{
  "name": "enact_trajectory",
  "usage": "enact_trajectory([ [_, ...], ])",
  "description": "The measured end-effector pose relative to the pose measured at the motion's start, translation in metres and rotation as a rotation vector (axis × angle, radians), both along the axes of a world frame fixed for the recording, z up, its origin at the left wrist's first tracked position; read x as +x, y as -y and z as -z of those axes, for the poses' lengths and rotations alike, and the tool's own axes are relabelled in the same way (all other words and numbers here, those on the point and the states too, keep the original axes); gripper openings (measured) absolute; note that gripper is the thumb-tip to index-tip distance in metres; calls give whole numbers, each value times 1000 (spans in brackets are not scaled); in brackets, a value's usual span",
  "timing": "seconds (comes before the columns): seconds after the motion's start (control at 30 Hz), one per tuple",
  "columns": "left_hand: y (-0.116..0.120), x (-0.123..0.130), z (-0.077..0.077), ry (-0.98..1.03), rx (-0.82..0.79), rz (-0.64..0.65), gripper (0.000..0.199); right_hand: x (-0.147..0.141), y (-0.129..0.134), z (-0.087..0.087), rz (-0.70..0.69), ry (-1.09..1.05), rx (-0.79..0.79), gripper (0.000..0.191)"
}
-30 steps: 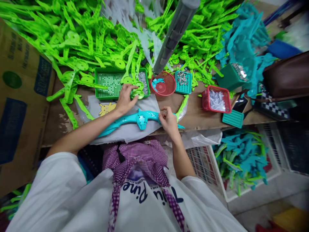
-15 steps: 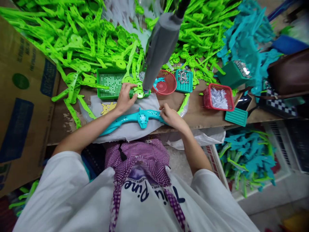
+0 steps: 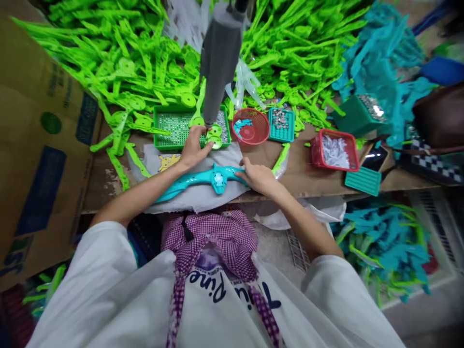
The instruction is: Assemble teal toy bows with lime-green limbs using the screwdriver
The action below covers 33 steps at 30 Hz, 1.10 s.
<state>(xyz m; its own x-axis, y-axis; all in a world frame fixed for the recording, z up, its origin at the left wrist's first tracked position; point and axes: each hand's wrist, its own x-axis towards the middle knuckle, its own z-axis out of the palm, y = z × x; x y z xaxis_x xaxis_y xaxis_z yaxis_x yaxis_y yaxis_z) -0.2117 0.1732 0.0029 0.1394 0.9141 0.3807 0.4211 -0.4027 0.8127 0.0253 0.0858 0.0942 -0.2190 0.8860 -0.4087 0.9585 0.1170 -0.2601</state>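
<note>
A turquoise bow-shaped plastic piece [image 3: 219, 180] lies across a pale cloth [image 3: 203, 203] at the table's near edge. My right hand [image 3: 259, 176] is closed over its right arm, fingers curled. Farther forward, my left hand [image 3: 195, 149] has its thumb and fingers around the edge of a lime-green plastic part with round discs [image 3: 216, 141], at the front rim of a green perforated tray [image 3: 170, 145]. A grey electric screwdriver [image 3: 219, 58] hangs from above, its tip beside my left fingertips. Part of the lime-green piece is hidden behind hand and screwdriver.
Lime-green parts [image 3: 145, 63] are heaped at the back, turquoise ones [image 3: 380, 63] at back right. Right of the tray stand a round red basket [image 3: 259, 137], a teal basket of metal bits [image 3: 282, 125] and a red basket [image 3: 319, 154]. A cardboard box [image 3: 47, 145] stands left.
The view has shifted slightly. The screwdriver has moved left, its tip now close to my left fingertips. My left thumb and fingers have edged in on the lime-green part; my right hand stays on the turquoise piece.
</note>
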Motion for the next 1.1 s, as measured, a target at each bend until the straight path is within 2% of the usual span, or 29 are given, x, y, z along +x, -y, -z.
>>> enact_trajectory([
  [0.07, -3, -4, -12, 55, -65, -12, 49, -9, 20, -9, 116, -189, 57, 41],
  [0.1, -4, -9, -20, 94, -89, -20, 50, -16, 33, -8, 149, -377, 49, 42],
  [0.13, -4, -16, -30, 138, -105, -29, 50, -26, 45, -4, 142, -598, -25, 43],
  [0.2, 6, -38, -52, 213, -123, -47, 50, -49, 70, 14, 89, -984, -389, 47],
  [0.23, 17, -52, -61, 234, -132, -68, 50, -63, 80, 26, 131, -1125, -608, 50],
  [0.3, 51, -83, -71, 186, -146, -163, 48, -91, 95, 50, 379, -1337, -856, 51],
  [0.33, 74, -97, -70, 137, -134, -269, 48, -103, 98, 59, 472, -1424, -970, 50],
  [0.4, 121, -121, -56, 43, -130, -535, 48, -124, 96, 69, 663, -1550, -1098, 44],
  [0.43, 142, -128, -45, 49, -155, -660, 49, -132, 91, 69, 747, -1585, -1138, 37],
  [0.47, 161, -132, -33, 65, -212, -719, 53, -138, 85, 68, 825, -1595, -1166, 31],
  [0.53, 188, -131, -11, 95, -317, -743, 60, -146, 71, 62, 944, -1554, -1221, 33],
  [0.6, 201, -120, 0, 108, -348, -735, 64, -150, 59, 55, 998, -1487, -1287, 48],
  [0.67, 202, -108, 1, 102, -334, -708, 63, -153, 51, 49, 1034, -1425, -1327, 58],
  [0.8, 200, -95, -16, 79, -278, -656, 61, -159, 44, 43, 1055, -1335, -1297, 60],
  [0.9, 210, -92, -22, 146, -214, -683, 51, -163, 43, 40, 974, -1282, -1277, 59],
  [1.0, 230, -95, -17, 204, -70, -778, 45, -162, 48, 39, 847, -1255, -1257, 57],
  [1.03, 236, -100, -13, 151, -35, -800, 45, -159, 51, 39, 806, -1273, -1231, 56],
  [1.1, 243, -112, -6, -90, -60, -767, 45, -151, 59, 38, 733, -1324, -1168, 54],
])
